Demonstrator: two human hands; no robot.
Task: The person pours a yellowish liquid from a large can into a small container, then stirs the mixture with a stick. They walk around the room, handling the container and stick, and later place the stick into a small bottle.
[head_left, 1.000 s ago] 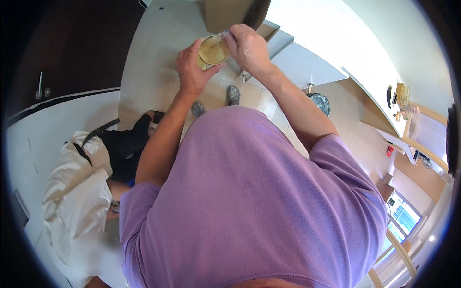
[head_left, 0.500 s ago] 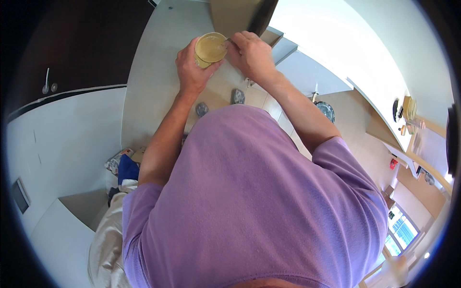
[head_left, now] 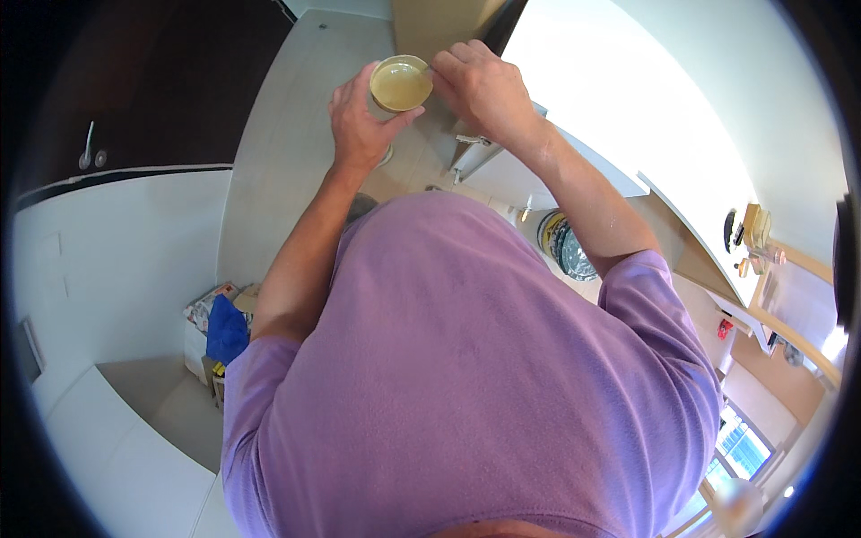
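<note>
My left hand [head_left: 357,125] is wrapped around a round yellowish tub [head_left: 401,85], thumb and fingers on opposite sides. Its open top faces up, and the inside is pale yellow with a shiny look. Close against the tub's right rim, my right hand [head_left: 482,88] is closed, fingers pinched together. A thin dark piece of some tool [head_left: 429,70] shows between those fingertips and the rim; the rest is hidden by the hand, so its kind is unclear.
A dark door [head_left: 143,81] with a lever handle stands at left. White cabinetry [head_left: 619,81] runs along the right, with an open door below. Round buckets [head_left: 574,251] stand on the floor near my right forearm. A blue bag [head_left: 228,330] and boxes lie at lower left.
The tub has shifted slightly up and right with my left hand. My right hand has moved right and up. My body has shifted, and more of the buckets shows.
</note>
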